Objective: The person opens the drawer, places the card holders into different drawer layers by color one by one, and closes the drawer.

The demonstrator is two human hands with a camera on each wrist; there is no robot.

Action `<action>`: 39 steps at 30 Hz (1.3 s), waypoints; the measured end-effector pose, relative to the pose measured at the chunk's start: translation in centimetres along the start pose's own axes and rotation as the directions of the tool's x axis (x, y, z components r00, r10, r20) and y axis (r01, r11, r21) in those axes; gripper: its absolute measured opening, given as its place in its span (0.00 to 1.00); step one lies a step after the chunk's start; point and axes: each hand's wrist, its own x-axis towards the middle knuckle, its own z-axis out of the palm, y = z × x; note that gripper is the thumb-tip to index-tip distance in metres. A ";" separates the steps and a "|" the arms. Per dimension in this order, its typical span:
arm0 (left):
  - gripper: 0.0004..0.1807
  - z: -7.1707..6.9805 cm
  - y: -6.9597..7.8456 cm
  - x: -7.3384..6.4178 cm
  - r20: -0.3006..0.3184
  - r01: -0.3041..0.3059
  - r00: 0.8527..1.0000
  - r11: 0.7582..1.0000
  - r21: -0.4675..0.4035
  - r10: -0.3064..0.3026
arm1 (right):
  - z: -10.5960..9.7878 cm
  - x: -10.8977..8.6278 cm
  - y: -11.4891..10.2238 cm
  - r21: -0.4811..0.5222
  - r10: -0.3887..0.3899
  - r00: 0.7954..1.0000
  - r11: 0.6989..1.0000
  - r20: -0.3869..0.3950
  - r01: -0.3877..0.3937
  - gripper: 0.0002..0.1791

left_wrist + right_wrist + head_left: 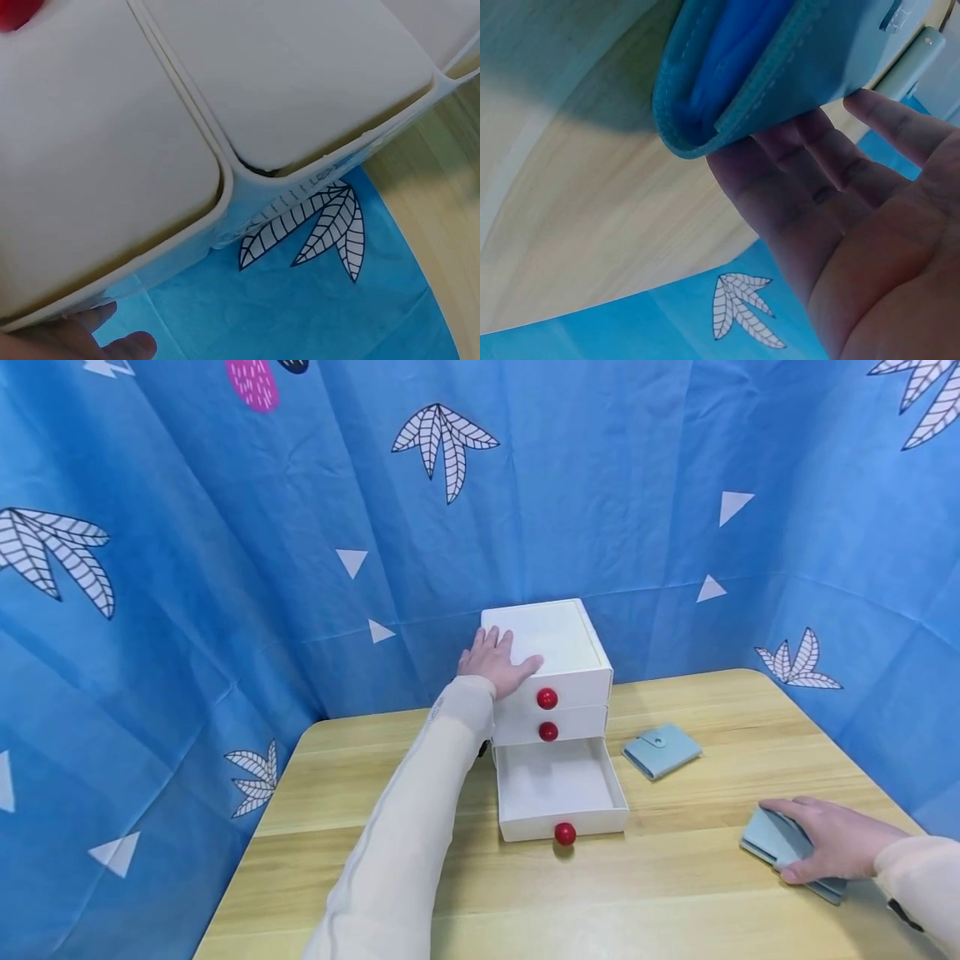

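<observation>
A small white drawer unit (555, 635) with red knobs stands at the back of the table, its bottom drawer (558, 781) pulled out and bare inside. On its top left edge rests my left hand (497, 662), fingers spread. The left wrist view shows the white drawer fronts (292, 75) up close and a few fingers at the unit's edge. At the right, my right hand (832, 839) holds a light blue-green wallet (772, 835) between thumb and fingers. Seen from the right wrist, the wallet (802, 67) has a folded, stitched edge, with fingertips against it.
A second light blue-green wallet (663, 750) with a snap strap lies right of the drawer unit. The wooden table (360, 793) is bordered by a blue curtain (615, 510) with leaf and triangle prints behind and at both sides.
</observation>
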 end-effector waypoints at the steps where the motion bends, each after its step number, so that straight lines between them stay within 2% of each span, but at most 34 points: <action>1: 0.47 0.0 0.0 0.0 0.001 0.001 1.000 1.000 -0.001 -0.001 | 0.0 0.0 0.0 0.000 0.001 1.000 1.000 0.003 -0.001 0.56; 11: 0.47 0.3 -0.6 -0.4 0.005 0.011 1.000 1.000 -0.002 -0.011 | 0.5 0.2 -0.6 0.018 0.026 0.999 1.000 0.020 -0.026 0.56; 21: 0.48 0.4 -0.4 -0.1 0.019 0.013 1.000 1.000 0.001 -0.013 | 1.0 0.6 -2.0 -0.019 0.033 0.999 0.999 -0.036 -0.033 0.56; 31: 0.48 0.5 -0.2 0.3 0.027 0.002 1.000 1.000 0.008 -0.002 | 0.6 2.4 -4.7 -0.001 0.019 1.000 1.000 -0.002 -0.019 0.55; 39: 0.47 0.1 -0.1 0.2 0.004 -0.003 1.000 1.000 -0.003 0.003 | 0.3 4.4 -6.5 -0.037 -0.029 0.999 0.999 -0.026 0.028 0.54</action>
